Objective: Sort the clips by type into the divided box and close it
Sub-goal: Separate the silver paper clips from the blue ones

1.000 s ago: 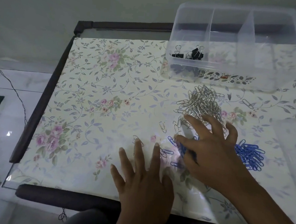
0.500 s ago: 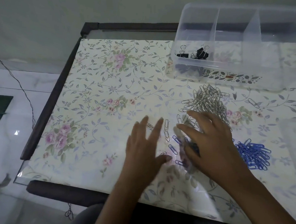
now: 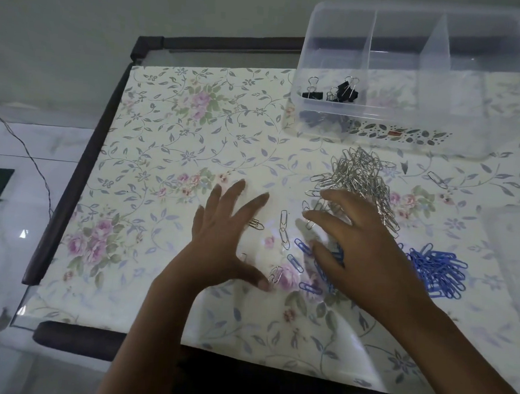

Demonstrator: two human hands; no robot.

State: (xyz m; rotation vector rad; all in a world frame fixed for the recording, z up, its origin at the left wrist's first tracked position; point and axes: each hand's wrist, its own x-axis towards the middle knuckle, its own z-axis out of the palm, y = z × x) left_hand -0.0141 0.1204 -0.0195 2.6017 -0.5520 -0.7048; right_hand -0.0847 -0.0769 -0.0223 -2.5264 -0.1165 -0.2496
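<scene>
- Step in hand, as judged: separating the loose mixed clips (image 3: 283,235) lying well in front of the divided box (image 3: 460,134), on its left-compartment side.
- Rake silver pieces up to the silver paper clips (image 3: 361,176) heaped just in front of the box.
- Rake blue pieces to the blue paper clips (image 3: 438,274), farther in front of the box, toward its right half.
- Slide with flat fingertips and avoid lifting: linked clips likely to drag the wrong colour along.
- Left hand (image 3: 221,243): palm down, fingers straight and spread, thumb tip touching one silver clip. Nothing pinched.
- Right hand (image 3: 368,259): arched, fingers spread, tips over the silver heap's near edge and several blue clips. No pinch visible; underside of palm hidden.
- Black binder clips (image 3: 337,91) already in the box's left compartment. Paper clips not yet boxed; box without lid.
</scene>
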